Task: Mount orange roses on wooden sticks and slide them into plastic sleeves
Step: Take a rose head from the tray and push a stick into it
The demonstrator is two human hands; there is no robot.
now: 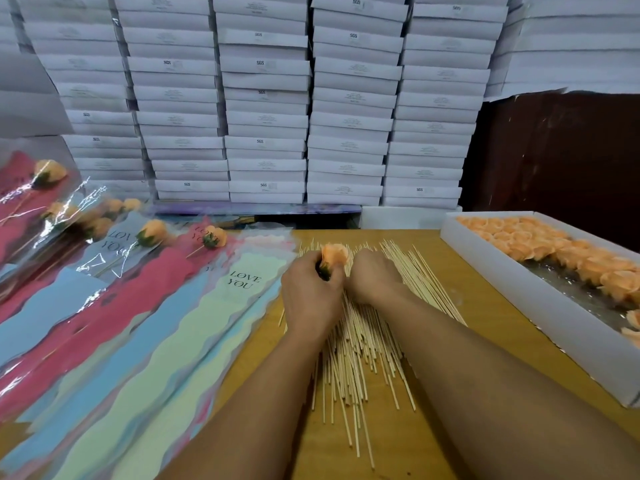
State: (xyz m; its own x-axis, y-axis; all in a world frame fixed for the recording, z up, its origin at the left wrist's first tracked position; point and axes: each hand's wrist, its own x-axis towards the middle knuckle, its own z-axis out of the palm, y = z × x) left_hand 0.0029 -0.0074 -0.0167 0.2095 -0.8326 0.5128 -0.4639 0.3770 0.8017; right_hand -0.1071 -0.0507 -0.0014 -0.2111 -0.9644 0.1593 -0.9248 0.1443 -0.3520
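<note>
Fingers (323, 277) of my left hand (311, 292) curled round the green base of an orange fabric rose (334, 255), held above the pile of thin wooden sticks (360, 327) on the counter (460, 289). Right hand (375, 277) just beside it over the sticks; its fingers hidden, can't tell. Pastel plastic sleeves (194, 327) lie left, white tray of orange roses (540, 289) right.

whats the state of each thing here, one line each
left hand: grips an orange rose
orange rose: held above the sticks
right hand: down on the wooden sticks, grip unclear
white tray: open, partly filled with roses
sleeves: front ones empty, far-left ones filled
</note>
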